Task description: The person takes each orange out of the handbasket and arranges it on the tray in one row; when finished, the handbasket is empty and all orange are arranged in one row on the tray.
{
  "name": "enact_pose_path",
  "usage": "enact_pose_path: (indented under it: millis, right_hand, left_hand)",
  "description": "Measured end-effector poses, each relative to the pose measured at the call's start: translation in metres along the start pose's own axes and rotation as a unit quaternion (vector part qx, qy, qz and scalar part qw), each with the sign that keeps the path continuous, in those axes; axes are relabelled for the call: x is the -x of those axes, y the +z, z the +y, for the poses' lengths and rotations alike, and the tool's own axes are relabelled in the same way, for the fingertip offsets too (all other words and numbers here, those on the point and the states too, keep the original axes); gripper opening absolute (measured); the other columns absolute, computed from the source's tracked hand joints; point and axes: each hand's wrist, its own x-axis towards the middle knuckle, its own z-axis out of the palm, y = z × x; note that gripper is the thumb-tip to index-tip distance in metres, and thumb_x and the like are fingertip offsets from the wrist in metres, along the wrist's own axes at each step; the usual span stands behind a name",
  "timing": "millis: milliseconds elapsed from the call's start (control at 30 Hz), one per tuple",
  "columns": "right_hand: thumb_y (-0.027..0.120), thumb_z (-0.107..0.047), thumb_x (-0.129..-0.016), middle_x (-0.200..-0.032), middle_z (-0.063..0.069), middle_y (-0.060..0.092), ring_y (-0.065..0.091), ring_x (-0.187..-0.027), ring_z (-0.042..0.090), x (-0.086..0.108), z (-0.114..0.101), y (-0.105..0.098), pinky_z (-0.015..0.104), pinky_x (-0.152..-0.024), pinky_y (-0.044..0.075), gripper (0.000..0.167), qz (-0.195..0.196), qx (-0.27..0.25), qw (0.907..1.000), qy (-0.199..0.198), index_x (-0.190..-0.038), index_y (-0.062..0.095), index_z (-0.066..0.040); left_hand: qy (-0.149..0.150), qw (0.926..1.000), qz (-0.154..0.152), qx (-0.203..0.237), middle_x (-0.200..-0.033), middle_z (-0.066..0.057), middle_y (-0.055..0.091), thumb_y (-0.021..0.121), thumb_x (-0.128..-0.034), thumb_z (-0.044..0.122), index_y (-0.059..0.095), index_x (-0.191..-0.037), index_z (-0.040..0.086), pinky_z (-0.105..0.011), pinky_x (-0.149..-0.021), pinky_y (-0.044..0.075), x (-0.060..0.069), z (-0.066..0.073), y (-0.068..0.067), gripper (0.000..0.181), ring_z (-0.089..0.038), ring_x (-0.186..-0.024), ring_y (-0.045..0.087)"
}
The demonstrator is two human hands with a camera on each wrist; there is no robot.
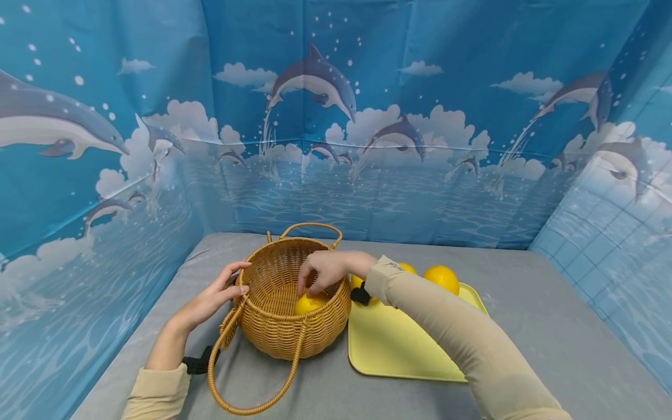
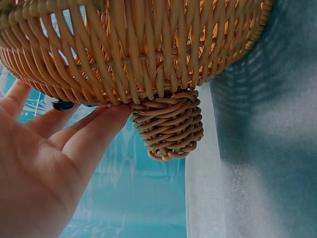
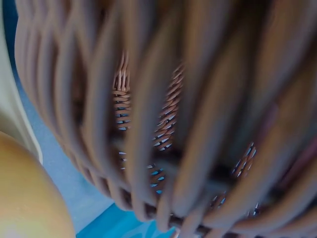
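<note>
The wicker basket [image 1: 294,335] stands on the grey surface. My left hand [image 1: 207,300] rests at its left rim, thumb on the edge; in the left wrist view, extended fingers [image 2: 99,134] touch the basket's woven side [image 2: 148,54]. My right hand [image 1: 326,271] reaches inside over the right rim, its thumb and fingers bent down onto a round yellow fruit [image 1: 311,304] near the front wall. Some of the right fingertips are hard to make out. In the right wrist view the basket weave [image 3: 153,114] hides that hand.
A yellow tray [image 1: 401,344] lies right of the basket, with more yellow fruits [image 1: 441,279] at its back, partly covered by the right forearm. One basket handle [image 1: 252,408] droops toward the front; another handle [image 1: 315,224] stands up behind. A dolphin-print curtain [image 1: 336,192] encloses the surface.
</note>
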Motion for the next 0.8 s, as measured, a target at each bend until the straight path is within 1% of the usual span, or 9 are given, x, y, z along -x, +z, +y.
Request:
enact_pose_path:
  millis: [100,200,333,533,600,633,733,800]
  right_hand:
    - [0.064,-0.012,-0.090,-0.098,-0.012,0.064,0.060,-0.090,0.013,0.0008,-0.0003,0.0001,0.022,-0.073,0.046,0.013,0.012,-0.003,0.9999,-0.010,-0.098,0.072,-0.017]
    - [0.062,-0.012,-0.091,-0.096,-0.013,0.063,0.058,-0.085,0.007,0.0011,0.0000,0.0010,0.021,-0.071,0.045,0.012,0.019,0.005,0.9996,-0.022,-0.095,0.073,-0.018]
    - [0.060,-0.011,-0.093,-0.097,-0.012,0.063,0.054,-0.084,0.002,0.0015,-0.0003,0.0014,0.020,-0.071,0.043,0.015,0.024,0.021,0.9989,-0.034,-0.095,0.073,-0.018]
    - [0.059,-0.011,-0.092,-0.103,-0.011,0.061,0.053,-0.080,0.004,0.0026,-0.0026,0.0018,0.020,-0.070,0.043,0.019,0.021,0.031,0.9992,-0.014,-0.101,0.073,-0.020]
    - [0.063,-0.016,-0.090,-0.106,-0.010,0.061,0.055,-0.081,0.005,0.0024,-0.0027,0.0028,0.021,-0.072,0.045,0.018,0.019,0.031,0.9993,-0.008,-0.104,0.072,-0.021]
    - [0.065,-0.019,-0.089,-0.107,-0.010,0.060,0.055,-0.084,0.005,0.0020,-0.0025,0.0035,0.021,-0.074,0.045,0.019,0.018,0.034,0.9992,-0.006,-0.106,0.072,-0.021]
    - [0.073,-0.030,-0.083,-0.114,-0.011,0.059,0.056,-0.094,0.005,0.0006,-0.0022,0.0060,0.022,-0.080,0.044,0.030,0.019,0.044,0.9989,0.000,-0.112,0.069,-0.023]
    - [0.076,-0.033,-0.080,-0.117,-0.011,0.058,0.055,-0.099,0.006,-0.0005,-0.0019,0.0076,0.022,-0.083,0.044,0.038,0.020,0.048,0.9986,0.005,-0.115,0.067,-0.024]
  left_hand:
    - [0.000,1.0000,-0.001,0.000,-0.151,-0.020,0.008,0.046,-0.0993,0.024,0.023,-0.144,0.014,-0.049,-0.088,0.037,-0.0004,0.0002,0.0001,0.051,-0.043,-0.135,0.017]
    - [0.000,1.0000,0.000,0.000,-0.151,-0.020,0.009,0.046,-0.0994,0.024,0.023,-0.144,0.014,-0.049,-0.088,0.036,-0.0006,-0.0001,0.0001,0.051,-0.043,-0.133,0.020]
    - [-0.001,1.0000,0.001,-0.001,-0.150,-0.021,0.010,0.046,-0.0995,0.024,0.023,-0.144,0.014,-0.046,-0.086,0.037,-0.0001,0.0001,0.0004,0.051,-0.042,-0.131,0.023]
    - [-0.007,1.0000,0.001,-0.001,-0.150,-0.020,0.009,0.046,-0.0991,0.026,0.023,-0.144,0.014,-0.047,-0.088,0.037,0.0001,-0.0006,0.0003,0.052,-0.043,-0.133,0.022]
    - [-0.010,0.9999,0.002,-0.001,-0.151,-0.019,0.009,0.046,-0.0991,0.026,0.023,-0.144,0.016,-0.047,-0.089,0.037,0.0000,-0.0006,0.0003,0.052,-0.042,-0.133,0.021]
    - [-0.012,0.9999,0.003,-0.001,-0.151,-0.018,0.008,0.046,-0.0991,0.027,0.023,-0.144,0.017,-0.048,-0.089,0.036,-0.0001,-0.0004,0.0004,0.052,-0.041,-0.134,0.020]
    - [-0.012,0.9999,0.005,-0.002,-0.152,-0.018,0.008,0.046,-0.0991,0.027,0.023,-0.144,0.017,-0.049,-0.090,0.035,0.0000,-0.0001,0.0004,0.052,-0.041,-0.135,0.019]
    - [-0.009,0.9999,0.005,-0.003,-0.151,-0.019,0.008,0.046,-0.0993,0.027,0.023,-0.144,0.016,-0.050,-0.090,0.035,0.0000,-0.0003,0.0004,0.052,-0.042,-0.135,0.018]
